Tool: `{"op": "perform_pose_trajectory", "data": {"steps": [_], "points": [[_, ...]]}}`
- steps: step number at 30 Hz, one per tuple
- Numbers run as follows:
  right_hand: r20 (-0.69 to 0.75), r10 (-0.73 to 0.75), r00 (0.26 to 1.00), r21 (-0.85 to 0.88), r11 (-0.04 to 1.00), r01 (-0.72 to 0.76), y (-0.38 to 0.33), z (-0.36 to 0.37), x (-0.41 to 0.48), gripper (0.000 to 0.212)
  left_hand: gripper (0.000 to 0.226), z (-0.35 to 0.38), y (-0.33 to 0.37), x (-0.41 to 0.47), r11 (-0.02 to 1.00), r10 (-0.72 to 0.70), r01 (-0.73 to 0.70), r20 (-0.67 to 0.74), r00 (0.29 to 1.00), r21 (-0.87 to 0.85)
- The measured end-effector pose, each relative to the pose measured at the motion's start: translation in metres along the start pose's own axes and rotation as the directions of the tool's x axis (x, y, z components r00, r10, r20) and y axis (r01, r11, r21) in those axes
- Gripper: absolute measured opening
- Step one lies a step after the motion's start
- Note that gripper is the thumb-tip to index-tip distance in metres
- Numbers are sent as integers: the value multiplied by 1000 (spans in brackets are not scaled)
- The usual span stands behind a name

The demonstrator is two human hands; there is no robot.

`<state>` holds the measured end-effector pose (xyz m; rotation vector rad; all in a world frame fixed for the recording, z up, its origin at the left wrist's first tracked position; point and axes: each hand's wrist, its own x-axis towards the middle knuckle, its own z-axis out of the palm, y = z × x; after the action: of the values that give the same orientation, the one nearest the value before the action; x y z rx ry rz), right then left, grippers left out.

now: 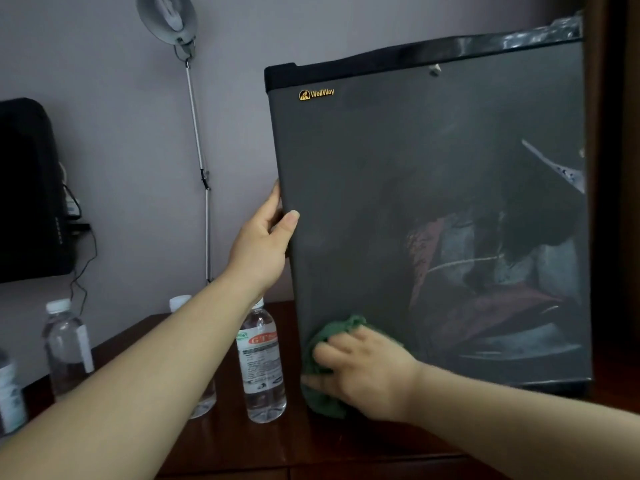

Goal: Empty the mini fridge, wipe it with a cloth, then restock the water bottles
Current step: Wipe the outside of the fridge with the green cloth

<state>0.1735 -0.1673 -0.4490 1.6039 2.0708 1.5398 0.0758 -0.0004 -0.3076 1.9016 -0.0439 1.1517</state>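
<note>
The dark grey mini fridge (398, 174) stands on a dark wooden table (242, 445), its door facing me. My left hand (261, 247) grips the door's left edge, thumb on the front, fingers behind. Low on the door's left side, my right hand (363, 372) presses a green cloth (322, 368) against the surface. Several water bottles stand on the table to the left; the nearest bottle (261, 362) with a red-and-white label is just beside the fridge, another bottle (67, 344) further left. The fridge's inside is hidden.
A black wall-mounted screen (31, 192) with cables hangs at the left. A lamp on a metal arm (197, 140) rises behind the table. A dark wooden panel (613, 202) borders the fridge on the right.
</note>
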Motion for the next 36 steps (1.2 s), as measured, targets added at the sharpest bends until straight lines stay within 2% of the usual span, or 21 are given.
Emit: {"op": "perform_pose_trajectory", "data": {"steps": [2,4,5,6,7,9,11,13,15,16,18,20,21,23,25,27,28,29,33,34,36], "points": [[-135,163,977,-24,985,-168,28,-14,27,36,55,-1,0,1,1000,-17,17,-2,1000,-24],[-278,400,873,2,909,-416,54,-27,47,36,55,-2,2,1,999,-31,31,1,1000,-10],[-289,450,845,16,885,-466,55,-29,49,38,56,-3,4,1,999,-33,33,5,999,5],[-279,428,860,15,897,-442,49,-26,43,40,57,-4,5,1,999,-38,38,5,999,8],[-229,350,908,4,934,-358,37,-21,33,43,57,-4,6,1,999,-46,46,-1,999,-1],[-90,127,988,-6,992,-128,9,-10,7,46,55,-5,7,1,998,-55,55,-16,998,-10],[-28,51,998,-13,999,-52,9,-7,-1,44,56,-4,8,1,999,-48,48,-7,999,3],[-142,173,975,-42,983,-180,34,-17,20,41,55,-4,7,0,999,-54,54,-11,998,-2],[-282,388,878,-37,910,-414,58,-31,48,40,53,-5,6,2,997,-75,75,-21,997,1],[-307,440,844,-28,882,-470,63,-35,56,41,52,-5,7,2,996,-85,85,-18,996,1],[-266,353,897,-45,925,-378,52,-29,52,42,51,-5,8,1,994,-108,108,-3,994,-26],[-137,139,981,-67,987,-149,26,-17,28,45,50,-4,8,0,991,-126,126,3,992,-53],[-82,74,994,-55,995,-79,17,-13,16,45,50,-3,9,-1,991,-121,121,4,993,-54],[-60,63,996,-47,997,-66,22,-14,6,44,55,-2,9,-3,993,-113,113,0,994,-35],[-164,198,966,-66,975,-211,48,-26,15,43,57,-1,8,-5,993,-116,115,-20,993,-23],[-300,431,851,-49,884,-465,79,-43,22,43,53,2,7,-7,994,-109,108,-39,993,-23],[-329,513,793,-27,834,-551,87,-49,20,43,51,3,6,-7,995,-96,96,-51,994,-18],[-334,535,776,-18,820,-573,88,-50,15,44,51,4,6,-8,997,-83,83,-68,994,-7],[-164,284,945,-71,952,-299,55,-34,-36,51,57,17,13,-20,993,10,2,-104,995,119],[-127,249,960,-75,963,-260,54,-33,-45,50,61,21,14,-23,980,58,-34,-117,991,194],[-131,271,954,-87,955,-283,70,-40,-52,48,79,30,14,-28,921,125,-62,-143,982,384]]}}
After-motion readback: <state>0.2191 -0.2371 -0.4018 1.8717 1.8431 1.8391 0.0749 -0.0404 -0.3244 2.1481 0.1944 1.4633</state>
